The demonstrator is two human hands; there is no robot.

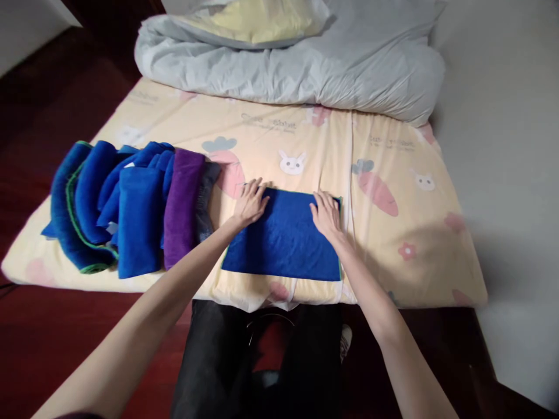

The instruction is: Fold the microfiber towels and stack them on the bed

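Observation:
A blue cloth with a thin green edge lies flat on the patterned bed sheet. My left hand rests on its far left corner, fingers spread. On the far right corner lies my right hand, its fingers also apart and flat. Left of the cloth are several rolled or folded cloths: a blue one with green trim, a bright blue one, a purple one and a dark grey one, partly behind my left forearm.
A grey quilt is bunched across the far part of the bed, with a yellow item on top. A pale wall stands at the right. Dark red floor shows at the left.

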